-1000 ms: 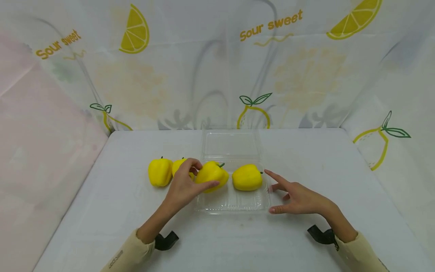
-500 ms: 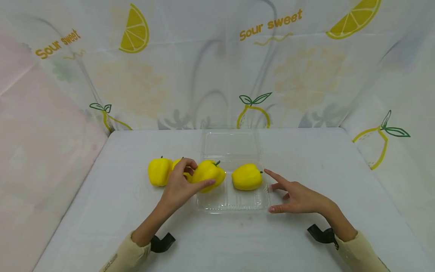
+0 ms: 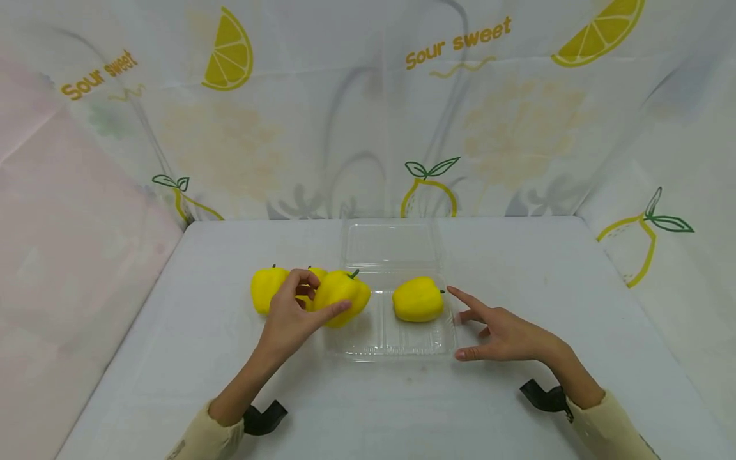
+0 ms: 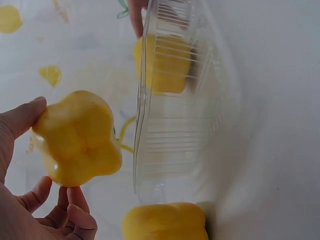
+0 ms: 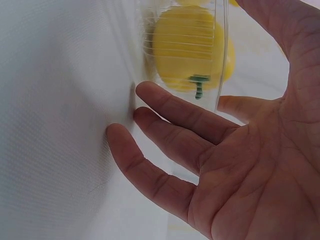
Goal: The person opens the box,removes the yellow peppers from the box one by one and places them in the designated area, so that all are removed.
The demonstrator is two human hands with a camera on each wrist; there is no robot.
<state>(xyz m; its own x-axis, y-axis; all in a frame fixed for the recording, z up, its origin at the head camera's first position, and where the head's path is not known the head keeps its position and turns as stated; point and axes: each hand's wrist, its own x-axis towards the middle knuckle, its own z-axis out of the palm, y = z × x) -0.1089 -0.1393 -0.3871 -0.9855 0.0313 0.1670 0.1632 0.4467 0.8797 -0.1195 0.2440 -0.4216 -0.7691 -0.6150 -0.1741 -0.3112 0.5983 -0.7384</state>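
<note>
My left hand (image 3: 292, 321) pinches a yellow bell pepper (image 3: 347, 295) between thumb and fingers, its green stem pointing up and to the right. In the left wrist view this held pepper (image 4: 80, 140) is raised clear of the table, beside the wall of a clear plastic container (image 4: 170, 150). Another yellow pepper (image 3: 418, 300) lies on its side in the container's right part, stem toward my right hand (image 3: 506, 335). That hand stays at the container's right edge, fingers spread and holding nothing; in the right wrist view its fingertips (image 5: 120, 135) are at the white tabletop.
Two more yellow peppers stand left of the container: one at the far left (image 3: 266, 291), the other (image 3: 318, 275) partly hidden by my left hand and the held pepper. The container's transparent lid (image 3: 392, 246) lies folded back toward the printed rear curtain (image 3: 322, 115).
My left hand has drawn the held pepper leftward, from over the container's left part to its left edge. The right hand and the pepper beside it have stayed put.
</note>
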